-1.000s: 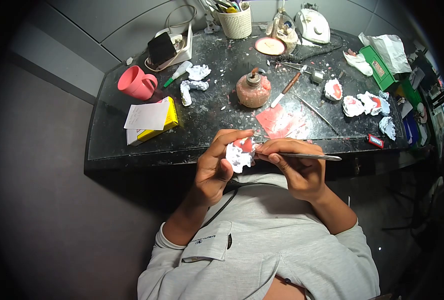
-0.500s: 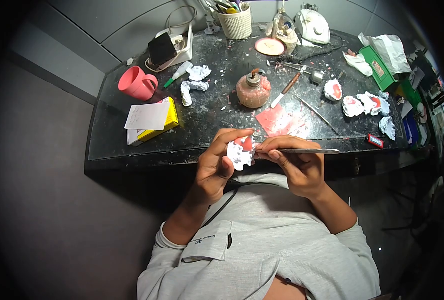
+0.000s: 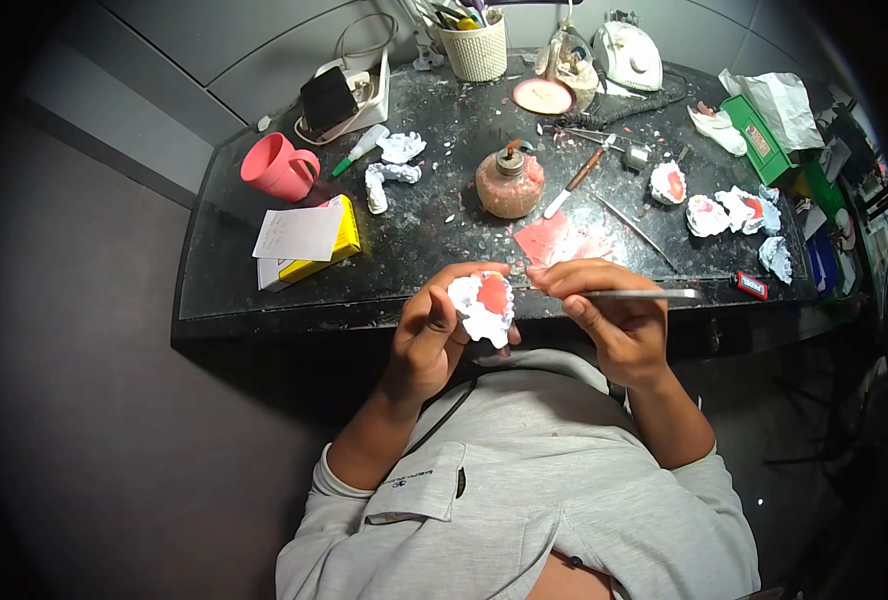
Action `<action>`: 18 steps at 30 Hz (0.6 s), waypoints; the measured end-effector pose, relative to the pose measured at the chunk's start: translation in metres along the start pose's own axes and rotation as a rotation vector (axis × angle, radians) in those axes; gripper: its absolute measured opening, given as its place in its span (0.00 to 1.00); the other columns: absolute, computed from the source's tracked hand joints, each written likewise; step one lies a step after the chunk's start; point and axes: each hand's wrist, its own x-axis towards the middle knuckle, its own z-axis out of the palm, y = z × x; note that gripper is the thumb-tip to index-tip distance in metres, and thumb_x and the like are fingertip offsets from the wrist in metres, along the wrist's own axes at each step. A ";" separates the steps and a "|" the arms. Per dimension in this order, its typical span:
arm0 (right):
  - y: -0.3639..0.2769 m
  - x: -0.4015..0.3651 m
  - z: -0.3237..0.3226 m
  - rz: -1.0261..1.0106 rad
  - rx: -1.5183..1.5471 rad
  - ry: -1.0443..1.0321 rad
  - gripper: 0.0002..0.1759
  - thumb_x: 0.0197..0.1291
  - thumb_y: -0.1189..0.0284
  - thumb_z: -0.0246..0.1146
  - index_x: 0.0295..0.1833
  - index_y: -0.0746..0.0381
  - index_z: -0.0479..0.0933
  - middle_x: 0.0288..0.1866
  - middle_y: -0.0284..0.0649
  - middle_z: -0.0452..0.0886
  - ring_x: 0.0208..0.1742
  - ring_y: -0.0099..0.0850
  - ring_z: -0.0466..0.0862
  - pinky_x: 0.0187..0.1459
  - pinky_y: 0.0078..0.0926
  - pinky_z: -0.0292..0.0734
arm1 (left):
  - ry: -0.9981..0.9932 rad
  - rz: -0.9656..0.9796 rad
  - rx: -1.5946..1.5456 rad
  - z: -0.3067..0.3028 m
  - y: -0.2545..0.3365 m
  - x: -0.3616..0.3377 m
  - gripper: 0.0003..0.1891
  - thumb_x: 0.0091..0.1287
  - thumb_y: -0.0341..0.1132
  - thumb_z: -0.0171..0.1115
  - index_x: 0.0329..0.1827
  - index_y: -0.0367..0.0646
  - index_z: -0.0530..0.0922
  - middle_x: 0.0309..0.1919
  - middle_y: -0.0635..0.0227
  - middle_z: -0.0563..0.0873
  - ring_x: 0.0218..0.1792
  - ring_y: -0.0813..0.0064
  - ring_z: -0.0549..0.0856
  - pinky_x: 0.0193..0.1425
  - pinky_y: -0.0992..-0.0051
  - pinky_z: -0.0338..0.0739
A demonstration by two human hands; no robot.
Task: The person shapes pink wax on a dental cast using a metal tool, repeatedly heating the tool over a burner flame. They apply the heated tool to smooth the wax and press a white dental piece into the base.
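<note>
My left hand is closed round a white plaster dental cast, held near the table's front edge with its face up. A red wax patch covers part of the cast. To the right, my right hand grips a slim metal instrument that points sideways; its working tip is hidden by the fingers. A small gap separates the right fingertips from the cast. Behind the hands lies a pink wax sheet among shavings. A spirit burner with pink wax on its glass stands beyond it.
A wooden-handled wax knife and a thin metal tool lie right of the burner. Several casts, including one with red wax, sit farther right near a red box. A pink mug and yellow box stand left.
My right hand has drawn back to the right with the instrument, away from the cast. My left hand has turned the cast, so more of the red wax shows.
</note>
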 end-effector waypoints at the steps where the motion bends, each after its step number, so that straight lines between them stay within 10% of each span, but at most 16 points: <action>1: -0.002 0.002 0.000 0.000 -0.001 0.000 0.08 0.66 0.82 0.63 0.49 0.71 0.82 0.51 0.50 0.86 0.56 0.41 0.86 0.64 0.42 0.79 | -0.007 -0.033 -0.022 -0.001 -0.001 0.000 0.39 0.78 0.62 0.36 0.66 0.26 0.67 0.41 0.51 0.85 0.39 0.62 0.88 0.44 0.66 0.84; 8: -0.021 0.004 0.013 -0.125 -0.488 -0.208 0.11 0.69 0.76 0.61 0.54 0.64 0.83 0.43 0.38 0.90 0.63 0.40 0.84 0.78 0.66 0.41 | 0.085 -0.040 -0.163 0.008 0.002 0.000 0.35 0.79 0.57 0.40 0.66 0.26 0.67 0.41 0.52 0.85 0.37 0.66 0.88 0.40 0.70 0.84; 18: -0.015 0.000 0.012 -0.120 -0.431 -0.141 0.12 0.70 0.73 0.60 0.53 0.64 0.85 0.44 0.39 0.90 0.62 0.44 0.83 0.75 0.72 0.37 | 0.079 -0.028 -0.138 0.007 0.001 0.003 0.37 0.79 0.59 0.38 0.65 0.26 0.67 0.39 0.53 0.84 0.35 0.67 0.88 0.34 0.72 0.84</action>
